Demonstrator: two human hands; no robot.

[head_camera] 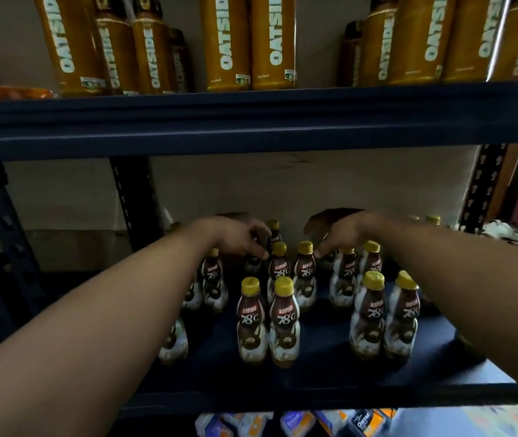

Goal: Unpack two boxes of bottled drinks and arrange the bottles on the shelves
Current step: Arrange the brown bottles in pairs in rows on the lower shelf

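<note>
Dark shelf [324, 342] holds coffee bottles [284, 323]; left hand [238, 238] grips a rear bottle [274, 236], right hand [336, 234] unclear.

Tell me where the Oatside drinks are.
In the head view, the Oatside drinks stand in a row along the upper shelf, above the Kopiko 78°C bottles on the shelf below.

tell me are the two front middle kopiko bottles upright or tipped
Upright: both Kopiko bottles stand on their bases on the dark shelf, yellow caps on top.
</note>
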